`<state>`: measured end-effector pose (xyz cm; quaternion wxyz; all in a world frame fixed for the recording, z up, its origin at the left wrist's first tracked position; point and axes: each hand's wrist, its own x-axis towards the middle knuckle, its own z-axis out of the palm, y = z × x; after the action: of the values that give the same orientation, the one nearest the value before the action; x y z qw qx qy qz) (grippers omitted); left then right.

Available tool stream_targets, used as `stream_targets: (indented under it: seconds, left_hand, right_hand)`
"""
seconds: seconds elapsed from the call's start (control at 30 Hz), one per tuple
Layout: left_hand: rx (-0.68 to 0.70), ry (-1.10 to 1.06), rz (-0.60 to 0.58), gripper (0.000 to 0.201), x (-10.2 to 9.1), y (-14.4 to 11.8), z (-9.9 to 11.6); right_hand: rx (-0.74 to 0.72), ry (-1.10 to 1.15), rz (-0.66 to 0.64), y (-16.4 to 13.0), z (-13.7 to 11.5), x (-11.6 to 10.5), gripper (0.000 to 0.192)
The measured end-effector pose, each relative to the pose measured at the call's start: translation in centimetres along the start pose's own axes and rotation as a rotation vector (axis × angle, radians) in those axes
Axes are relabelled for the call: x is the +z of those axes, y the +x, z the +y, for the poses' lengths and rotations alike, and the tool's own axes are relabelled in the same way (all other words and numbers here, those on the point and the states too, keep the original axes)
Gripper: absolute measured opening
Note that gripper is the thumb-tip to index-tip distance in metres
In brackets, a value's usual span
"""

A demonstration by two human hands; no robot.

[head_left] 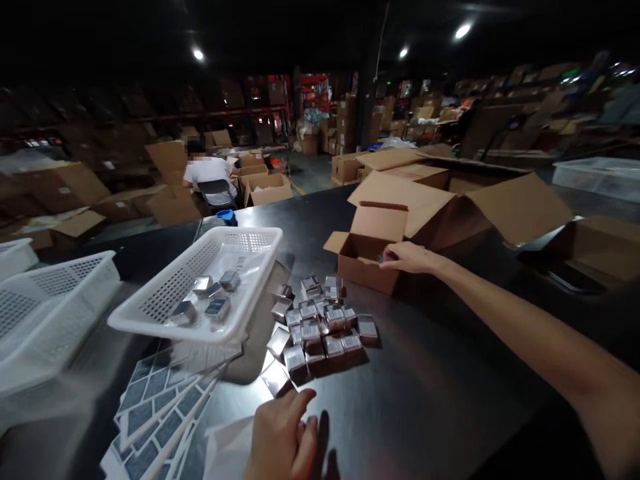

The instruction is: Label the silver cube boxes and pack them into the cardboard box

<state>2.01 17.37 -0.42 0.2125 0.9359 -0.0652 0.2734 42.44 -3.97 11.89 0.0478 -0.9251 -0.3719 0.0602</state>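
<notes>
Spanning the view, the dark surface [425,373] carries a white basket [150,313] tilted toward piled small boxes [320,327] (easy reach). Right hand [407,257], fingers curled, rests on the open carton's [367,257] rim; left hand [283,437], fingers together, lies flat.

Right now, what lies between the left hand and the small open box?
In the head view, a cluster of small silver boxes lies on the dark table between them.

The open carton [367,257] stands behind the small boxes [320,327], the basket [200,287] to their left.
</notes>
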Motion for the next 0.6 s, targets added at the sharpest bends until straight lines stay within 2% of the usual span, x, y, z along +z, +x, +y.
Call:
stream_targets:
  seconds: [0.13, 0.23, 0.33, 0.5, 0.6]
  left_hand:
    - [-0.028, -0.029, -0.023, 0.024, 0.7, -0.3, 0.1]
    - [-0.087, -0.061, 0.007, 0.023, 1.6, -0.9, 0.0]
    - [-0.124, -0.096, 0.007, 0.027, 2.3, -1.3, -0.3]
    - [-0.106, -0.065, -0.077, 0.024, 1.8, -1.1, -0.9]
    - [-0.083, -0.009, -0.111, 0.023, 1.2, -0.9, -1.4]
  right_hand:
    - [-0.025, -0.038, -0.024, -5.2, 1.4, 1.0, 0.05]
    - [-0.059, -0.061, -0.077, -6.8, 1.2, 1.9, 0.056]
    - [-0.065, -0.077, -0.122, -6.6, 0.5, 2.6, 0.058]
    - [-0.043, -0.075, -0.16, -5.2, -0.5, 3.0, 0.091]
    - [-0.025, -0.063, -0.226, -4.9, -0.2, 3.1, 0.082]
